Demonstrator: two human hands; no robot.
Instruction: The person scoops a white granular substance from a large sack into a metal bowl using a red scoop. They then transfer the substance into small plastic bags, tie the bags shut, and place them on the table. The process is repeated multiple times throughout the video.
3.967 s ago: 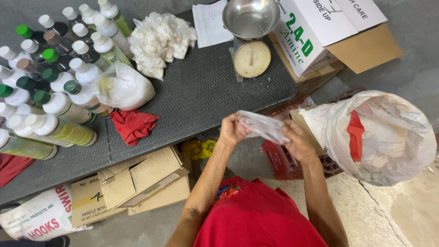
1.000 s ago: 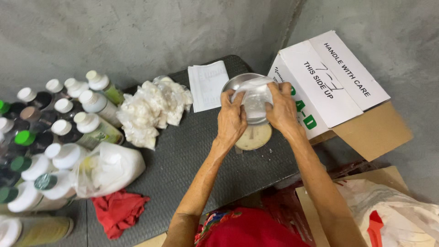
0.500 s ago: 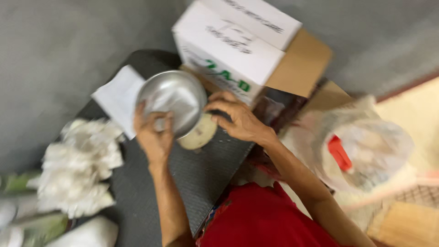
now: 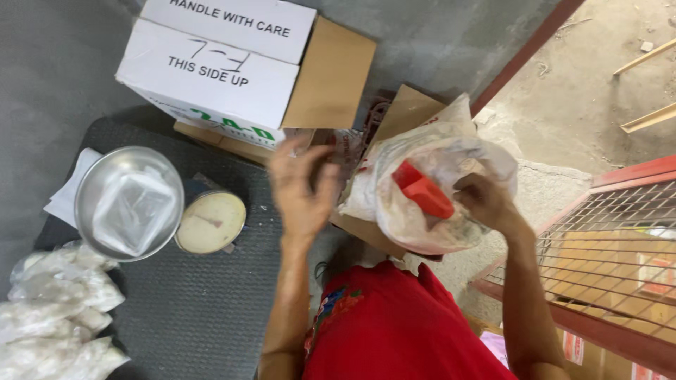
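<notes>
Nearest, the person's red shirt [image 4: 401,331] filled the lower frame, both bare forearms rising from it. The right hand [image 4: 486,200] was closed on the rim of a big translucent sack [image 4: 429,190], pinching crumpled plastic beside a red scoop [image 4: 422,190] that lay inside on pale contents; whether the fingers touched the scoop I could not tell. The left hand [image 4: 303,186] hung loose and spread over the bench [image 4: 204,309] edge, holding nothing, just beside the sack. To do this well, I judged, the mouth should be held wide and steady, with the free hand brought in to brace the floppy side. Left of that hand a round dial scale [image 4: 211,222] sat on the dark, ribbed mat, carrying a shiny steel bowl [image 4: 130,203] with a clear, glossy bag [image 4: 137,211] laid in it. Filled soft white packets [image 4: 49,309] heaped at the near left. Farthest stood a white and brown carton [image 4: 232,70] against the grey wall, and a red wire cage [image 4: 612,246] at right.
</notes>
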